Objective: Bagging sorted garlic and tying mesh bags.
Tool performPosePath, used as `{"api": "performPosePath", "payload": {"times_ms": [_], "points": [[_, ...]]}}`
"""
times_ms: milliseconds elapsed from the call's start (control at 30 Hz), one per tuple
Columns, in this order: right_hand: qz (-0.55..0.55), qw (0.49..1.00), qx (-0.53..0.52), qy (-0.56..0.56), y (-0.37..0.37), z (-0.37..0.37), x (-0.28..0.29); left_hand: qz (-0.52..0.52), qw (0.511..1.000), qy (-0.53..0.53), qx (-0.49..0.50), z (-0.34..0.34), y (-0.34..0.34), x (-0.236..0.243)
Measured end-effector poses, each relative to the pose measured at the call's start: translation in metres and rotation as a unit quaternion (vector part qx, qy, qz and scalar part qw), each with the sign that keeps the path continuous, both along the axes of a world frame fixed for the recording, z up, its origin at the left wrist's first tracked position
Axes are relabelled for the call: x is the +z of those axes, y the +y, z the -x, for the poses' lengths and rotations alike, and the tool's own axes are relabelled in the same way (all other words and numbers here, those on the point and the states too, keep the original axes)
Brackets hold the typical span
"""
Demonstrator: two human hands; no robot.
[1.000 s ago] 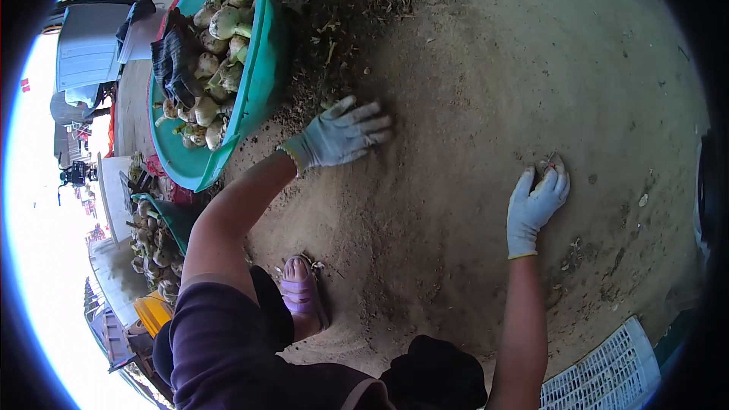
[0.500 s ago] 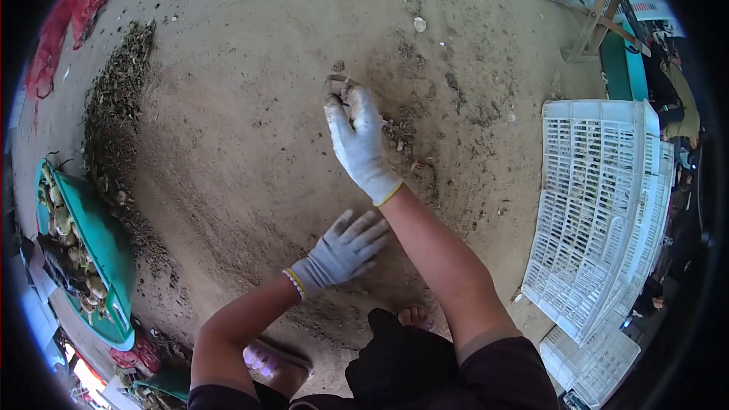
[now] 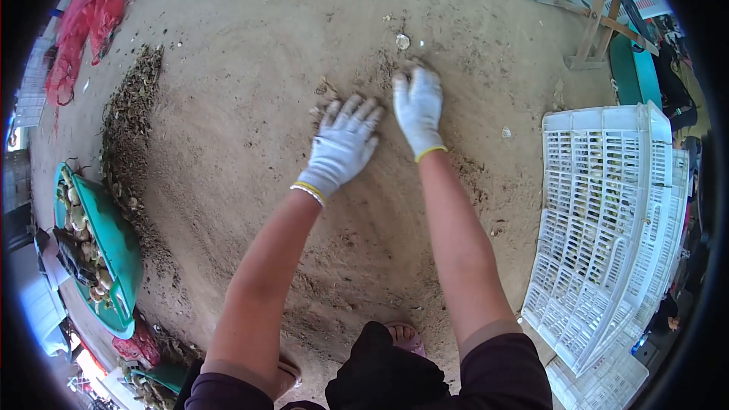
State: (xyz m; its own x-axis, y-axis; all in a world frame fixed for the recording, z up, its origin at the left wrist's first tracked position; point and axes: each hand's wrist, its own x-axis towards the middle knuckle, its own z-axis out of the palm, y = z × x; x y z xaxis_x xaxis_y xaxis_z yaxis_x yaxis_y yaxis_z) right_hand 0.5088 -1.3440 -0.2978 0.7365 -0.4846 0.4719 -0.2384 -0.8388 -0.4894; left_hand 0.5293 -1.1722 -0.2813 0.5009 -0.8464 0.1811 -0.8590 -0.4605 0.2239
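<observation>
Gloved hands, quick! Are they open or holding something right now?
Left hand: open, spread over the dirt ground.
Right hand: fingers partly curled but blurred, so whether it holds anything can't be told.

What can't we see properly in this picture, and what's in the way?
All in the head view:
- Right hand: its fingertips are blurred, so whether it holds anything can't be told.
- Left hand: it covers whatever lies beneath its palm.
- Bulbs: the green basin's side hides part of the pile.
- White crate: its slats break up the view through it.
- Red net: cut off by the top edge.
</observation>
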Motion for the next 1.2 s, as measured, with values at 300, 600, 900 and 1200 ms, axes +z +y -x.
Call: {"api": "performPosePath", "payload": {"times_ms": [300,600,900,1200], "points": [[-0.064,0.966,0.151,-0.201,0.083,-0.108,0.044,-0.027,0.950,-0.109,0.291,-0.066,0.186,0.033],[-0.035,0.999,-0.031,-0.018,-0.049,-0.102,-0.009,-0.062,0.994,0.060,0.069,0.019,0.156,0.028],[-0.381,0.864,0.317,-0.086,0.259,-0.142,0.030,-0.031,0.992,0.115,0.051,0.024,0.168,-0.001],[-0.038,0.974,0.217,0.052,0.162,0.025,0.004,0.053,0.922,-0.030,0.383,-0.155,0.319,0.013]]}}
